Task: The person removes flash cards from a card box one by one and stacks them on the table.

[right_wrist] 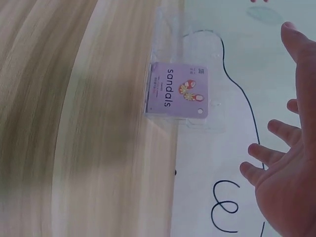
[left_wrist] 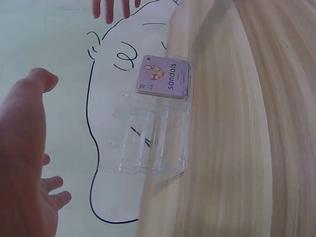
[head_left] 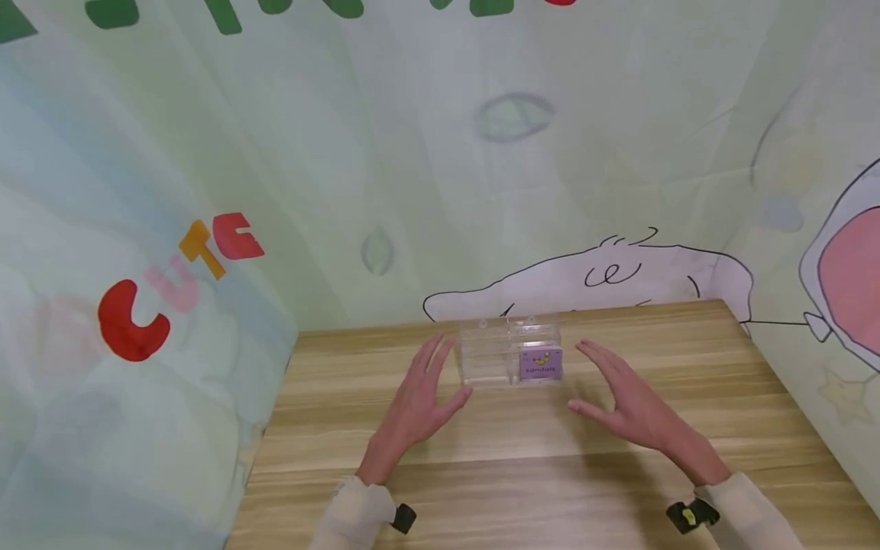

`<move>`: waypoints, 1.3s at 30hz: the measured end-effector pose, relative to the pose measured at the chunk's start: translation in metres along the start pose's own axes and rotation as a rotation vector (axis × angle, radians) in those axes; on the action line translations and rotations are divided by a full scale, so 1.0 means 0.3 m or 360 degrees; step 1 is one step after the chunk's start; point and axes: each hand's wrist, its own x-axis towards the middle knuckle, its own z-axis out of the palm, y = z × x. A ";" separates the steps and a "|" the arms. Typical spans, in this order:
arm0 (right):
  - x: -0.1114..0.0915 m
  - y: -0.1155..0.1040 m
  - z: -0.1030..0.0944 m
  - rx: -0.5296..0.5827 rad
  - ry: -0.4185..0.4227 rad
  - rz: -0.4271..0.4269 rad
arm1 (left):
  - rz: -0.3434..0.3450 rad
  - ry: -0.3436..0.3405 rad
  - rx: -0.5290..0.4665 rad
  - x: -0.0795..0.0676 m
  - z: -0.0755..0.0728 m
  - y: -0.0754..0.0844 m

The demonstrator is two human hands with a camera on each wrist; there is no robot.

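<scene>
A clear plastic tiered holder (head_left: 485, 356) stands near the back of the wooden table. In its front right compartment sits a small stack of purple cards (head_left: 540, 364), the front one printed "sandals" with a picture of a pair of shoes. The left compartments show bare clear plastic. My left hand (head_left: 422, 401) hovers just left of the holder, fingers spread, with nothing in it. On the other side, my right hand (head_left: 632, 401) is held apart from the holder, its fingers extended and thumb out, also holding nothing. Both palms face inward toward the holder.
The wooden tabletop (head_left: 509, 489) ends at a hanging cloth backdrop (head_left: 412, 153) with cartoon drawings and letters, which also runs along the left and right sides. A dark strap device (head_left: 691, 516) sits at the right wrist, another (head_left: 404, 519) at the left.
</scene>
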 end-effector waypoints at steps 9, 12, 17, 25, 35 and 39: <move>0.001 0.051 0.029 0.0274 0.0131 0.0221 | -0.0212 0.0146 -0.0449 0.027 0.094 -0.034; 0.002 0.066 0.048 0.0411 0.0195 0.0251 | -0.0266 0.0195 -0.0589 0.029 0.138 -0.056; 0.007 0.093 0.089 0.0613 0.0255 0.0295 | -0.0390 0.0222 -0.0741 0.033 0.202 -0.073; 0.033 0.135 0.158 0.0835 0.0296 0.0433 | -0.0609 0.0259 -0.0971 0.035 0.273 -0.092; 0.055 0.151 0.213 0.0921 0.0372 0.0558 | -0.0729 0.0278 -0.1054 0.040 0.344 -0.111; 0.070 0.156 0.234 0.0945 0.0398 0.0568 | -0.0734 0.0317 -0.1073 0.046 0.358 -0.107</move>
